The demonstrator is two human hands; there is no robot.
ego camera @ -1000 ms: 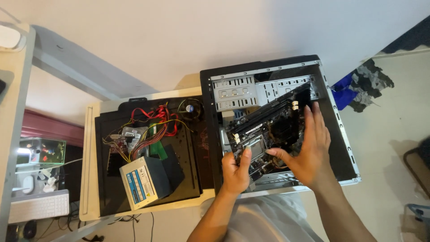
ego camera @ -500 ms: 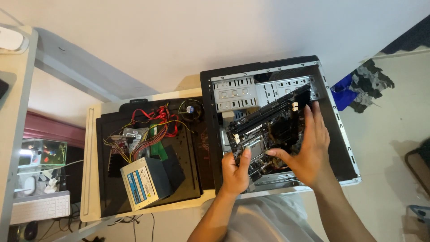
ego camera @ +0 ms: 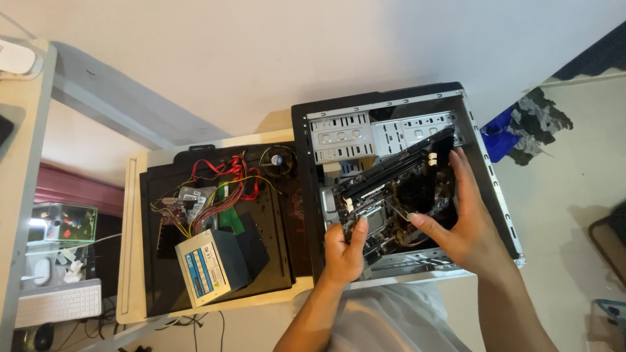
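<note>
Motherboard tilted higher between hands; pale table, white wall

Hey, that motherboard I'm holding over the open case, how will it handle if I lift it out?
The motherboard looks like a flat, stiff board, so it probably won't flop. Exposed parts cover its face, so it's likely fragile; edge grips seem safest. Both the left hand and right hand are on it, tilted inside the computer case.

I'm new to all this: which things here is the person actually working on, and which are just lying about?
In use:
dark green motherboard
open black computer case
left hand
right hand

Lying about:
grey boxy power supply
red and yellow cable bundle
round black fan
white keyboard
</note>
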